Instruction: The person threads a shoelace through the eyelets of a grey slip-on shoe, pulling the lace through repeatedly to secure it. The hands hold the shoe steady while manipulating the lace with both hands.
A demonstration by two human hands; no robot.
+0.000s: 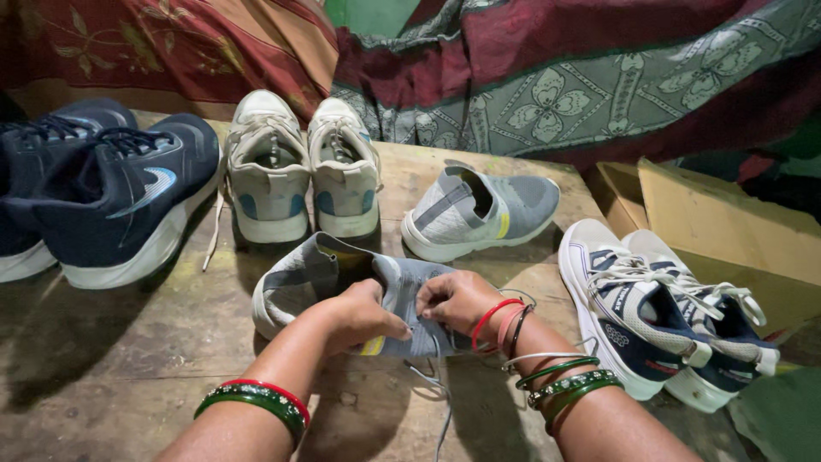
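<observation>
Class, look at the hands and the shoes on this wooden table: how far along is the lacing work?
Looks done: the cream lace-up pair, the navy pair and the white-and-navy pair show laces in place. In hand: the left hand and right hand pinch a thin grey lace at the grey knit slip-style shoe. Left: its grey partner shows no lace from here.

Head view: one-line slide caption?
Both hands, left hand and right hand, work the lace of a grey knit sneaker on a wooden table.
</observation>
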